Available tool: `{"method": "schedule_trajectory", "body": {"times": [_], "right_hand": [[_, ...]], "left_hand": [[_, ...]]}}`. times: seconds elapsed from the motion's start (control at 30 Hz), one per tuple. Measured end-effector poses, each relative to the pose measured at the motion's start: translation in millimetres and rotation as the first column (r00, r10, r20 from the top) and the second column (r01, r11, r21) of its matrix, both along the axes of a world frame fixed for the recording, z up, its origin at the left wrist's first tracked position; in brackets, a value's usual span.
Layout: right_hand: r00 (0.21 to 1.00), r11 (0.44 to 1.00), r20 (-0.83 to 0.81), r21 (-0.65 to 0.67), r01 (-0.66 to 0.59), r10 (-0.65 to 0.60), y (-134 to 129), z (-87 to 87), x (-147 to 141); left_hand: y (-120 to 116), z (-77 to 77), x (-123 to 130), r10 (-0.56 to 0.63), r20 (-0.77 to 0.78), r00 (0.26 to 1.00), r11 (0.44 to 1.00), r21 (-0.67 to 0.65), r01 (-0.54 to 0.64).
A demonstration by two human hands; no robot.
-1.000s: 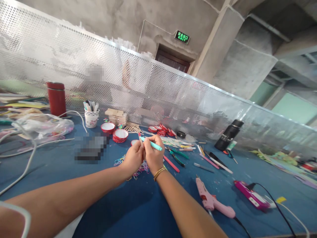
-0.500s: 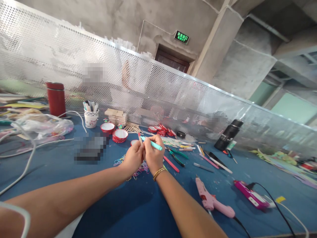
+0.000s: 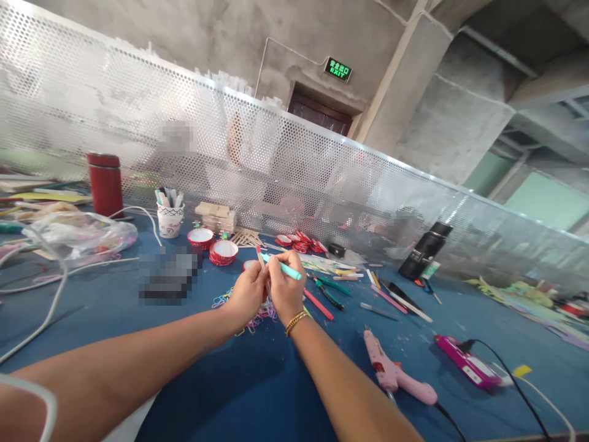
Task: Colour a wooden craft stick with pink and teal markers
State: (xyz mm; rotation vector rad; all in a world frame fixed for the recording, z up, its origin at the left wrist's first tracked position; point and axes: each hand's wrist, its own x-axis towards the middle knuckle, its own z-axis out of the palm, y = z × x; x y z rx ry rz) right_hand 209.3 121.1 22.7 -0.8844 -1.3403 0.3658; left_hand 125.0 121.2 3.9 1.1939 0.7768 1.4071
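My right hand [image 3: 286, 283] is closed around a light teal marker [image 3: 291, 271], its tip end pointing left. Between the fingers of my left hand [image 3: 249, 291] stands a thin wooden stick [image 3: 260, 258] with a red top end. The marker's tip meets or nearly meets the stick just below the red part; the exact contact is too small to tell. Both hands are close together above the blue table. Beneath them lies a heap of coloured paper clips [image 3: 264, 313], partly hidden by my left hand and wrist.
Red-rimmed round pieces [image 3: 224, 252] and a paper cup of markers [image 3: 170, 220] stand behind my left hand. To the right lie green-handled pliers [image 3: 327, 292], a red marker [image 3: 318, 305], a pink glue gun [image 3: 396, 374] and a magenta power strip [image 3: 467, 362]. A perforated metal screen [image 3: 257, 184] borders the back.
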Motion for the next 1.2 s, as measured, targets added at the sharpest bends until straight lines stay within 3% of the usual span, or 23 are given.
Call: {"method": "schedule_trajectory", "body": {"times": [0.4, 0.63, 1.2], "right_hand": [[0.998, 0.999, 0.041, 0.009, 0.049, -0.049, -0.5, 1.2, -0.8], [0.999, 0.999, -0.026, -0.010, 0.036, -0.037, 1.7, -1.8, -1.6], [0.997, 0.997, 0.027, 0.021, 0.073, -0.074, 0.5, -0.2, -1.8]], "left_hand": [[2.9, -3.1, -3.0, 0.098, -0.084, 0.992, 0.994, 0.050, -0.094], [-0.3, 0.1, -1.4, 0.043, -0.038, 0.998, 0.999, 0.003, -0.043], [2.9, -2.2, -3.1, 0.098, -0.086, 0.991, 0.993, 0.072, -0.092]]}}
